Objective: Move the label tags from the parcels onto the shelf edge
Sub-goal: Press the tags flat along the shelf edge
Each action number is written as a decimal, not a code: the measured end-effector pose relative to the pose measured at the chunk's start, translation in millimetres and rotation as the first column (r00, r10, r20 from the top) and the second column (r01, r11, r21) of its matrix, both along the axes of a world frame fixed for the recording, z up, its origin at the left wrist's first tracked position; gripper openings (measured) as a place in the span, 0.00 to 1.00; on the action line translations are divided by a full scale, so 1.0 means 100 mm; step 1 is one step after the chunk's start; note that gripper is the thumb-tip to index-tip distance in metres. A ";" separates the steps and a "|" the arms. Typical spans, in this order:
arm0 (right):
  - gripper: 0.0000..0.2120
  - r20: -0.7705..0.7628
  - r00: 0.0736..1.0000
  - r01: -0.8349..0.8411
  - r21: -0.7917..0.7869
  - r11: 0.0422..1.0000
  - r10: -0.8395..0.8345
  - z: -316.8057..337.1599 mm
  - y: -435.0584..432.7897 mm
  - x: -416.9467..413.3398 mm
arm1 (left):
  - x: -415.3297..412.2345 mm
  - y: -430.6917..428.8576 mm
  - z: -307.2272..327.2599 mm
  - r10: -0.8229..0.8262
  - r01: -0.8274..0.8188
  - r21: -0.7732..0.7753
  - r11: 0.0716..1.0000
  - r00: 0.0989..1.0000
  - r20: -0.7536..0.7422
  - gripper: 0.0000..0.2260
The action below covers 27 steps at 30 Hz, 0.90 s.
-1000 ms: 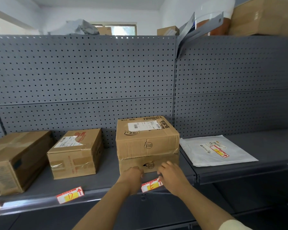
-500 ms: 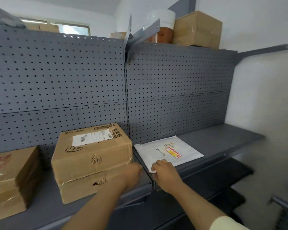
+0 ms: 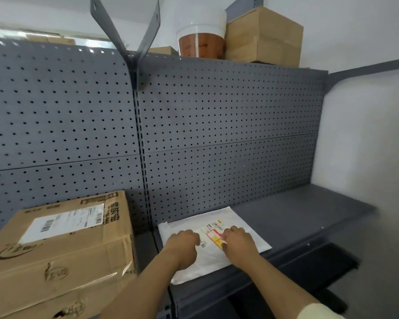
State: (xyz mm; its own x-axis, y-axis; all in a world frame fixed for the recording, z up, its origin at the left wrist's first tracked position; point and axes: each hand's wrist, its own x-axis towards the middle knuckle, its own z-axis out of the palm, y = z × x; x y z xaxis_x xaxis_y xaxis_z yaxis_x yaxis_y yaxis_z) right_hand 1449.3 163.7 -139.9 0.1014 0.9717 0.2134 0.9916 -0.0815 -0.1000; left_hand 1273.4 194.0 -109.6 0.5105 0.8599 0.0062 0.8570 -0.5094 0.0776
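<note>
View has swung rightward since a second ago: then both hands were at the shelf front below the stacked boxes, pressing a red-yellow tag onto the edge strip; now they sit on the white mailer (image 3: 237, 229) in the lower centre of the frame. Reading: the box tag is placed, and the mailer's tag is next.

Left hand (image 3: 182, 246) rests knuckles-up on the mailer's left half, fingers curled under; it seems to be pinning the bag, nothing visibly gripped. Right hand (image 3: 238, 241) is at the label tag (image 3: 213, 238), a red and yellow strip lying on the mailer's printed label. Its fingertips touch the tag's right end; whether they have pinched it or only pick at it I cannot tell.

Cardboard box (image 3: 62, 245) fills the lower left, just beside the left forearm. Shelf (image 3: 309, 215) to the right of the mailer is bare as far as the wall, so there is open room that side. Shelf front edge (image 3: 274, 265) runs just below the mailer's near corner, a short carry for the tag. Judgement: thin bag may lift with the tag unless held down
</note>
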 end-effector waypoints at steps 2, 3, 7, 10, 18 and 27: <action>0.15 -0.004 1.000 0.019 -0.026 0.999 -0.019 -0.05 0.13 0.04 | 0.05 0.10 -0.04 0.006 -0.006 -0.021 1.000 1.000 -0.010 0.20; 0.15 -0.005 1.000 0.030 -0.038 0.999 -0.030 -0.08 0.19 0.05 | 0.07 0.15 -0.07 0.006 -0.007 -0.029 1.000 1.000 -0.014 0.20; 0.16 -0.044 0.995 0.087 -0.088 0.992 -0.091 -0.18 0.43 0.04 | 0.12 0.33 -0.13 -0.002 0.001 -0.061 0.998 1.000 -0.016 0.19; 0.15 -0.093 0.989 0.103 -0.133 0.986 -0.116 -0.26 0.52 0.01 | 0.12 0.44 -0.16 -0.009 0.008 -0.073 0.997 1.000 -0.016 0.19; 0.15 -0.219 0.972 0.067 -0.093 0.993 -0.087 -0.17 0.60 0.05 | 0.13 0.62 -0.11 -0.018 0.017 -0.049 0.999 0.999 -0.033 0.18; 0.08 -0.267 0.963 -0.012 0.038 0.999 0.022 -0.05 0.38 -0.01 | 0.19 0.41 -0.10 -0.077 0.077 -0.012 0.997 0.995 -0.060 0.15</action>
State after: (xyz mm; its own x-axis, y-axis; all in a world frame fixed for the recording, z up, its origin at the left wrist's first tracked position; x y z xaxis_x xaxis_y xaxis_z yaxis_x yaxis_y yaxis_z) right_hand 1448.0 201.3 -145.0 0.1428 0.9661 0.2151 0.9295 -0.0563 -0.3644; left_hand 1292.7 234.8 -119.7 0.5744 0.8179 -0.0347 0.8186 -0.5735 0.0317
